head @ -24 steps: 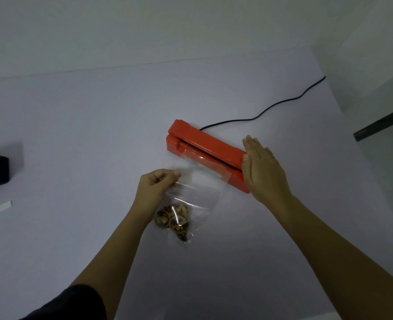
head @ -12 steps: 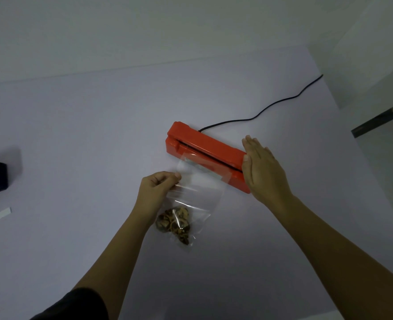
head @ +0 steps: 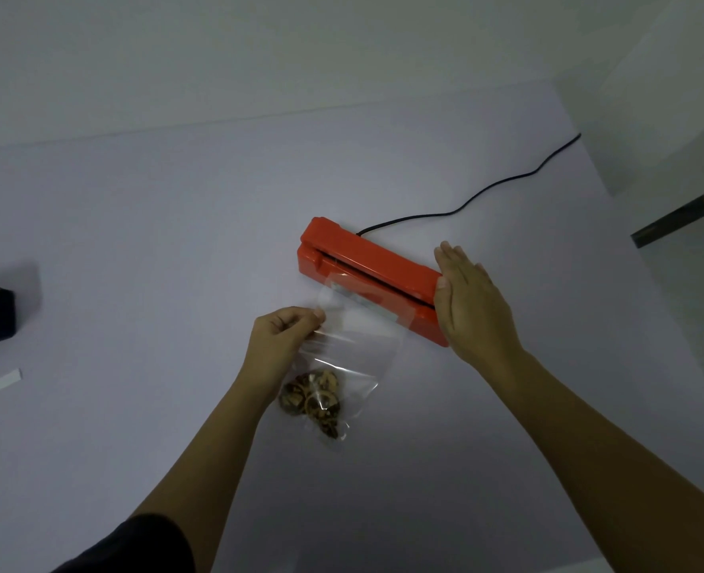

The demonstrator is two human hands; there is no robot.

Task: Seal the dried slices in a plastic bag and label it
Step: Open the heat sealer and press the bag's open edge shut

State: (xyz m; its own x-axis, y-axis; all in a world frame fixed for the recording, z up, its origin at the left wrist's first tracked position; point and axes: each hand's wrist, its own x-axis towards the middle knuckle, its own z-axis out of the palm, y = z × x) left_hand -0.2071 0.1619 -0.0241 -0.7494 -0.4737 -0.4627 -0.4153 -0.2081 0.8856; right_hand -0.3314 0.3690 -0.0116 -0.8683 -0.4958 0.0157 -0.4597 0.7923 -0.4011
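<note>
Pale counter (head: 135, 241) ran below me. Left hand (head: 284, 337) pinched the plastic bag (head: 354, 345), dried slices (head: 313, 399) bunched at its bottom, mouth lying on the red sealer (head: 367, 266). Right hand (head: 474, 303) lay flat, fingers spread, on the sealer's end. I judged sealing underway; pressing the bar down came next.

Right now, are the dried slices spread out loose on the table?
No, the dried slices sit inside the plastic bag pinched by the left hand.

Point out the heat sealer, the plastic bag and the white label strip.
heat sealer (head: 367, 258): head view, top of red lid.
plastic bag (head: 362, 345): head view, clear middle panel.
white label strip (head: 1, 382): head view, strip's centre.
</note>
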